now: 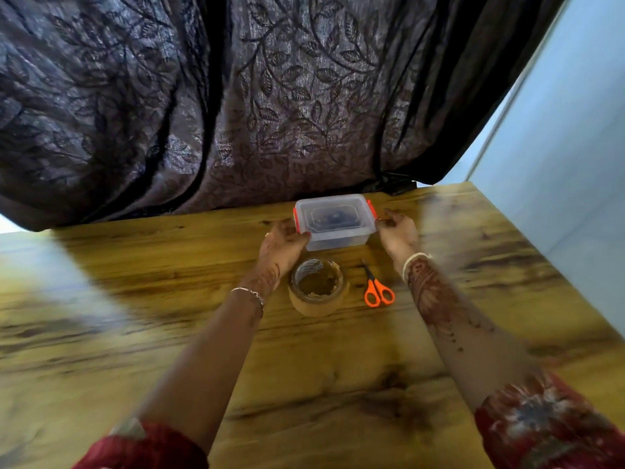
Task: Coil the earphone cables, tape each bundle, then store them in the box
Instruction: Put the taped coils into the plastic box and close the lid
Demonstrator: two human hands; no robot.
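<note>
A clear plastic box [334,231] with a lid and orange side clips stands at the far middle of the wooden table [169,299]. Dark earphone cables [333,217] show faintly through the lid. My left hand [282,243] grips the box's left end at its clip. My right hand [397,231] holds the right end, fingers curled at the other clip. A roll of brown tape [318,287] lies flat just in front of the box, between my wrists. Orange-handled scissors [377,287] lie to the tape's right.
A dark leaf-patterned curtain [236,96] hangs right behind the box along the table's far edge. A pale wall [575,164] runs along the table's right edge. The image is a little blurred.
</note>
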